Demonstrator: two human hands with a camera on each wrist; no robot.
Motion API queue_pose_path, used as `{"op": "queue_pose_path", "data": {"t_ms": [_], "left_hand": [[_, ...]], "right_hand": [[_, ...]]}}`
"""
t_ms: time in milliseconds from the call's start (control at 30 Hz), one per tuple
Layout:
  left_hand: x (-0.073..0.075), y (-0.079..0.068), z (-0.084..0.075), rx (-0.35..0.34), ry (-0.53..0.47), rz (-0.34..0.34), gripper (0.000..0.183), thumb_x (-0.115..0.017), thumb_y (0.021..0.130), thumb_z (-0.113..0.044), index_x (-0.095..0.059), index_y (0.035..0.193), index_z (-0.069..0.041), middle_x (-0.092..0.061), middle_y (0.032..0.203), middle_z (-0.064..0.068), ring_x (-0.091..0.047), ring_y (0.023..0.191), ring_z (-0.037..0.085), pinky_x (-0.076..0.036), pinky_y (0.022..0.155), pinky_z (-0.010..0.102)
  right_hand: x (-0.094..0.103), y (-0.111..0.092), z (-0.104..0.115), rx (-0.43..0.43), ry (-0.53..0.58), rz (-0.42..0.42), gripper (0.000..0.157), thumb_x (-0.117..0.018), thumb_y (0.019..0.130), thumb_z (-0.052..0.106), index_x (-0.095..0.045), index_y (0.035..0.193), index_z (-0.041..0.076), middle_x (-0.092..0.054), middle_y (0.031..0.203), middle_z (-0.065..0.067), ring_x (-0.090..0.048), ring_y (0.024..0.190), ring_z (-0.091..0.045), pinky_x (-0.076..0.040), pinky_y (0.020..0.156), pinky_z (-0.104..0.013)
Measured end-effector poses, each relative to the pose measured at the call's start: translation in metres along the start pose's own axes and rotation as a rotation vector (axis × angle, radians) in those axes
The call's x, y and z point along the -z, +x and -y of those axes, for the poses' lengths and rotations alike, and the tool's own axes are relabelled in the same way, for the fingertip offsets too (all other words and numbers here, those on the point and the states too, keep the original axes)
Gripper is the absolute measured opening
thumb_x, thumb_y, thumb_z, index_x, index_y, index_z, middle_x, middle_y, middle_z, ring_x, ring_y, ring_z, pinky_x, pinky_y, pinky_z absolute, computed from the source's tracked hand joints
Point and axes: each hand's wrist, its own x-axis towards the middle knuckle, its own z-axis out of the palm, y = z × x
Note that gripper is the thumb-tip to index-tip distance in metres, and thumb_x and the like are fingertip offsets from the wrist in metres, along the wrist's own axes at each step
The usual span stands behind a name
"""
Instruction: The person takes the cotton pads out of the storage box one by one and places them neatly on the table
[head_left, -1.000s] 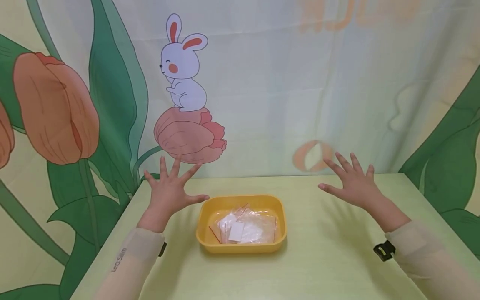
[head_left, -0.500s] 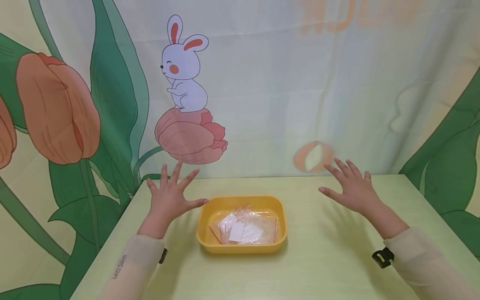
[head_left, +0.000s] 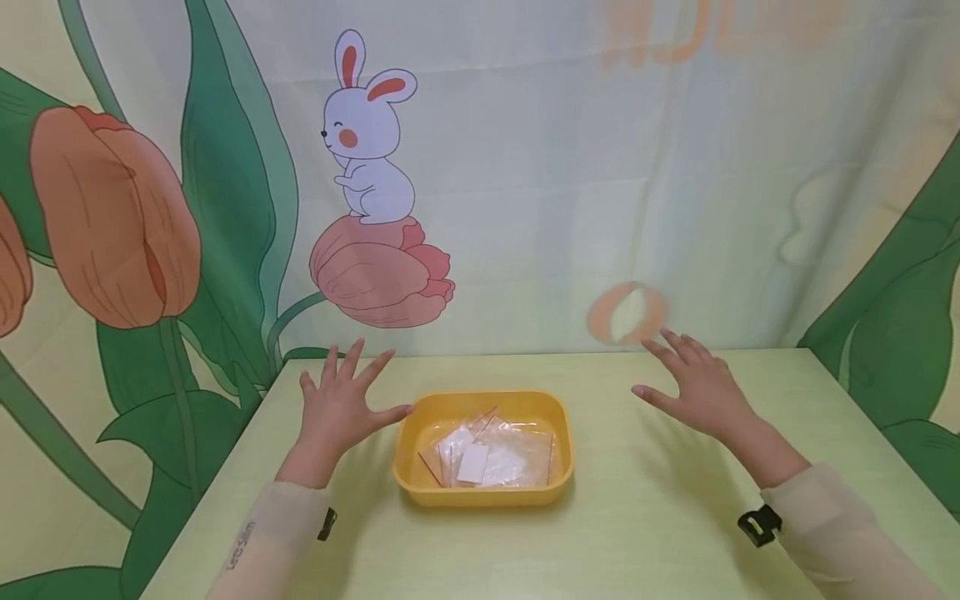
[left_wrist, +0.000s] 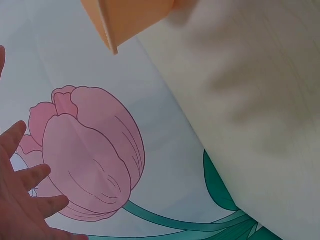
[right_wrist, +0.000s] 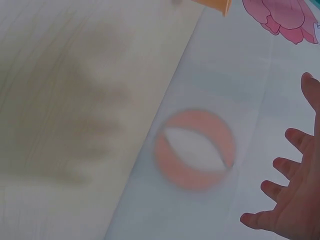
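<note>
A yellow plastic tray (head_left: 483, 497) stands on the table in the head view. Inside it lie several clear zip bags (head_left: 517, 458) with red seal lines, overlapping in a pile, and a small white card or label (head_left: 472, 463) shows among them. My left hand (head_left: 337, 417) hovers left of the tray with its fingers spread, the thumb near the tray's upper left rim. To the right, well apart from the tray, my right hand (head_left: 705, 392) is held over the table, fingers spread and slightly bent. Neither hand holds anything. Both wrist views show the spread fingers.
The pale green table (head_left: 615, 542) meets a hanging cloth (head_left: 525, 208) along its back edge. Tulips, leaves and a rabbit are printed on the cloth. Each wrist carries a black strap buckle (head_left: 761, 526) by the sleeve.
Both hands have come down slightly toward the table, and the right hand's fingers have drawn a little closer together. The tray and bags have stayed put.
</note>
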Motion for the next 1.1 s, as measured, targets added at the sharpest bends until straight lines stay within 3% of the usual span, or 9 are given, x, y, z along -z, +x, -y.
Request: {"op": "queue_pose_path", "data": {"t_ms": [300, 1100], "left_hand": [[-0.009, -0.005, 0.005, 0.016, -0.008, 0.02, 0.091, -0.07, 0.085, -0.066, -0.037, 0.159, -0.025, -0.027, 0.168, 0.021, -0.027, 0.152, 0.053, -0.025, 0.114, 0.083], [-0.037, -0.022, 0.006, 0.058, -0.097, 0.035, 0.079, -0.066, 0.093, -0.053, -0.037, 0.159, -0.021, -0.035, 0.164, 0.024, -0.035, 0.149, 0.05, -0.027, 0.116, 0.08]], "right_hand": [[-0.011, -0.003, 0.0, 0.033, 0.04, -0.021, 0.068, -0.062, 0.099, 0.044, -0.044, 0.154, 0.008, -0.036, 0.164, -0.023, -0.035, 0.147, -0.053, -0.037, 0.108, -0.08], [-0.031, -0.011, 0.005, 0.091, 0.123, -0.053, 0.057, -0.062, 0.101, 0.034, -0.052, 0.147, 0.003, -0.046, 0.156, -0.026, -0.047, 0.14, -0.051, -0.043, 0.11, -0.07]]}}
